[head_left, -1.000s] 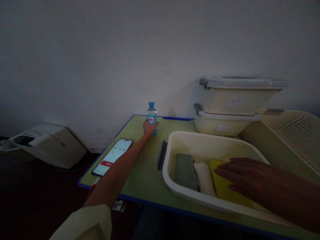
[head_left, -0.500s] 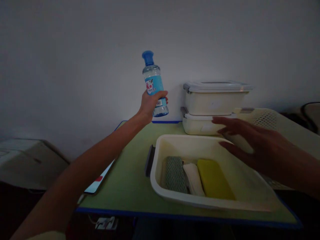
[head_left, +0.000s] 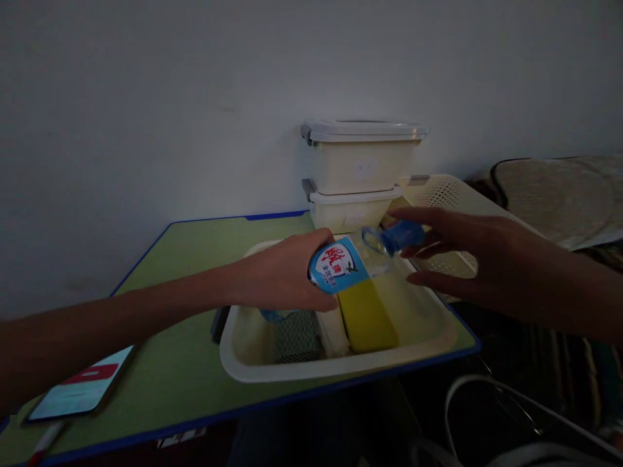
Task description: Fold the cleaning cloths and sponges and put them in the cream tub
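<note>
In my left hand is a clear plastic bottle with a light blue label and a blue cap. The bottle is tilted almost sideways above an open cream storage bin, its cap end pointing right. My right hand is at the cap, its fingers and thumb apart on either side of it; I cannot tell if they touch it. Inside the bin lie a grey-green textured cloth, a white folded item and a yellow-green rectangular item.
Two lidded cream boxes, the upper box stacked on the lower box, stand by the wall. A perforated cream basket is to their right. A lit phone lies at the left of the green table. White cables hang at lower right.
My left hand has brought the bottle down from in front of the wall to above the bin and tipped it rightwards. My right hand now is at the cap. The view has shifted right.
</note>
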`<state>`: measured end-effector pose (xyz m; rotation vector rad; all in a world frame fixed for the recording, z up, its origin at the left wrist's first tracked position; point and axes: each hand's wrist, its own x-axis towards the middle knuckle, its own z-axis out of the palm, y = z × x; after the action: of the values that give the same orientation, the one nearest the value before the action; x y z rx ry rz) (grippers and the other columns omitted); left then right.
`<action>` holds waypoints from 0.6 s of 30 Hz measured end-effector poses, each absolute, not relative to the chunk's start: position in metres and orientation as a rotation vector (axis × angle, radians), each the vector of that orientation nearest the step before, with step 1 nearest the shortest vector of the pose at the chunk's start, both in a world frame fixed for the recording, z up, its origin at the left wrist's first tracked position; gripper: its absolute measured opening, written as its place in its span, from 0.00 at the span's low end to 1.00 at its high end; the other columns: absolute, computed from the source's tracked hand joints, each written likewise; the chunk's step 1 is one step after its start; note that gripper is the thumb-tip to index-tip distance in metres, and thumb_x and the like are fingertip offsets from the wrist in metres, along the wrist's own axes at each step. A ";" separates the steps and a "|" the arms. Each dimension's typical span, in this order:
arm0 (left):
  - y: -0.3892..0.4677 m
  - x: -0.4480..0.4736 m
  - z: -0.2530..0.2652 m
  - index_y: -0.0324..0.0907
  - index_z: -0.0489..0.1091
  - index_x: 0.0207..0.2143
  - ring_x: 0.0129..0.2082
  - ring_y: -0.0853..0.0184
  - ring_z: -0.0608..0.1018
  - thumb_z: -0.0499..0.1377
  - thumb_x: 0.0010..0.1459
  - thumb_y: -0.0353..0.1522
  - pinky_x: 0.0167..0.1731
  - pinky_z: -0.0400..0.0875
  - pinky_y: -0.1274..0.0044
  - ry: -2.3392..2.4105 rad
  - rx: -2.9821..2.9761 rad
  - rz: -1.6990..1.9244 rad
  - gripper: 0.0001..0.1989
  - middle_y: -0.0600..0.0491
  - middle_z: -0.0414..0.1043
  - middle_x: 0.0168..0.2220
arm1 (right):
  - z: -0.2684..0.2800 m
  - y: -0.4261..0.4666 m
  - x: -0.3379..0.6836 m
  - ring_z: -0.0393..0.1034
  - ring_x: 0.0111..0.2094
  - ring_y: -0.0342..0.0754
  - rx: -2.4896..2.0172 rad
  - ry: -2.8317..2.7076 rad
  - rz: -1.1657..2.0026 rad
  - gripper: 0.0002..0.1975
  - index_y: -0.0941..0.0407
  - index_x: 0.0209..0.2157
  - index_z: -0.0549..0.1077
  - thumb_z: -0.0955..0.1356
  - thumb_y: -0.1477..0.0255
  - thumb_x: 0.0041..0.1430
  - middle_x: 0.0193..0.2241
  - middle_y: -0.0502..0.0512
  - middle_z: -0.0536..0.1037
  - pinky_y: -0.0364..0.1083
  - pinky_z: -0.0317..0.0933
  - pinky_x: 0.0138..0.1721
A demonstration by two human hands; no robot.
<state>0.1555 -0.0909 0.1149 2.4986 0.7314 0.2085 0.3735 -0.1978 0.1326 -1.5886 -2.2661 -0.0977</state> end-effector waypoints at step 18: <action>-0.069 0.171 0.052 0.38 0.68 0.32 0.28 0.67 0.71 0.61 0.43 0.38 0.27 0.65 0.77 0.499 2.792 -0.396 0.15 0.51 0.69 0.32 | 0.067 -0.166 0.353 0.69 0.22 0.45 -1.709 -2.838 -0.407 0.07 0.59 0.23 0.70 0.66 0.83 0.51 0.21 0.52 0.73 0.42 0.52 0.21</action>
<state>0.1714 -0.0691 0.0523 2.7921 0.4990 -0.3959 0.3530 -0.1658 0.0672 -1.7091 -2.8378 -0.4073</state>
